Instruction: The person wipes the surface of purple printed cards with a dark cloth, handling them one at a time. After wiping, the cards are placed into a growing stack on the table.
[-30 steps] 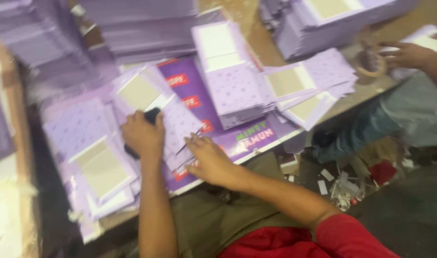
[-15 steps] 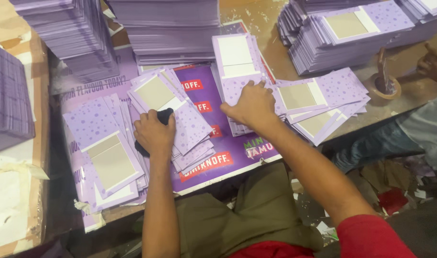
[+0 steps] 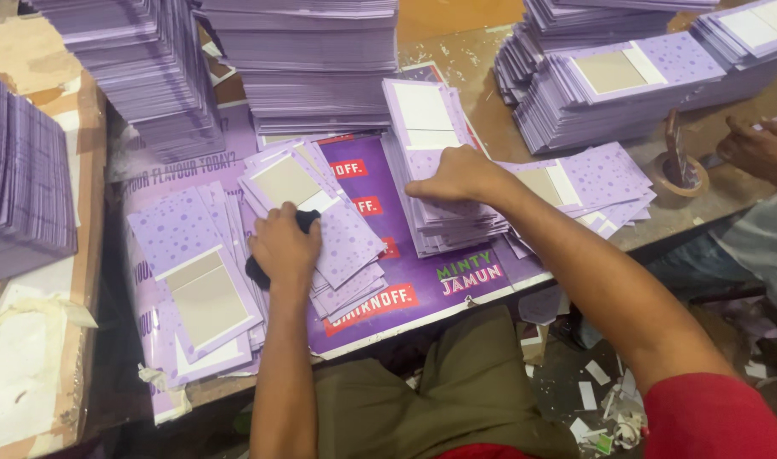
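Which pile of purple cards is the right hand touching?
The right hand rests on the narrow pile in the middle, the one with a white panel on top. The left hand presses a black tool on a lower, fanned pile.

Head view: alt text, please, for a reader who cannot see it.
A person's left hand presses a black tool onto fanned purple cards, while the right hand rests on a middle stack of cards. Taller purple stacks fill the table behind.

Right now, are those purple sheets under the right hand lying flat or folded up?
Flat: the right hand presses on a stack of purple sheets lying unfolded.
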